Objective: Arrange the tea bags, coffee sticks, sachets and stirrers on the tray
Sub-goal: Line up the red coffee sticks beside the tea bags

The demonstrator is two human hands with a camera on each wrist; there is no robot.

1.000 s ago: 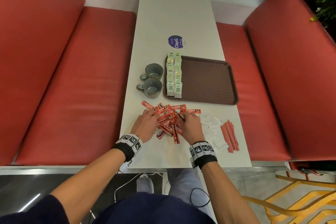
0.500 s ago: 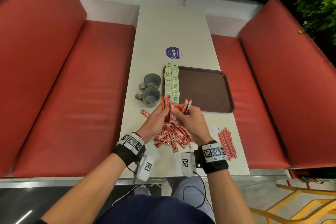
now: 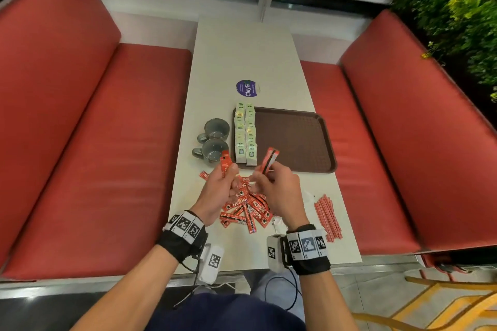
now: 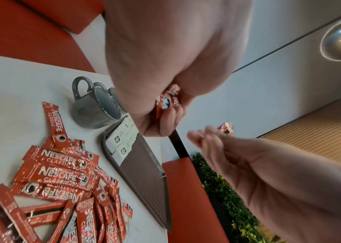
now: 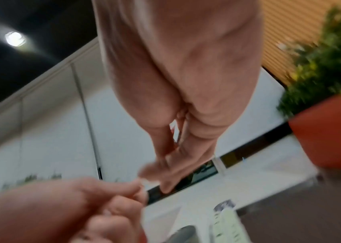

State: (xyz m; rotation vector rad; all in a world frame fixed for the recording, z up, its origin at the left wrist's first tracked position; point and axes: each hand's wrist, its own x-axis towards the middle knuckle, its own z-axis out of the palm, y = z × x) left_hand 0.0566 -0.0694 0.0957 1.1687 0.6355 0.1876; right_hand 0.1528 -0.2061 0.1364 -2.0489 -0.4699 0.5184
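A brown tray [image 3: 295, 140] lies on the white table, with two rows of green-white tea bags [image 3: 245, 131] along its left side. Red coffee sticks [image 3: 246, 208] lie in a loose pile near the table's front edge. My left hand [image 3: 224, 185] is raised above the pile and grips a few coffee sticks [image 3: 226, 165] upright. My right hand [image 3: 271, 183] pinches other coffee sticks [image 3: 269, 160] just in front of the tray's near edge. White sachets [image 3: 308, 196] show partly behind my right wrist. Red stirrers [image 3: 328, 216] lie to the right.
Two grey mugs [image 3: 213, 141] stand left of the tray, close to my left hand. A round purple sticker [image 3: 247, 88] sits beyond the tray. Red bench seats [image 3: 94, 142] flank the table on both sides. Plants [image 3: 462, 21] fill the far right corner.
Both hands rose from the pile of coffee sticks, each carrying sticks, and have now drawn apart in front of the tray.
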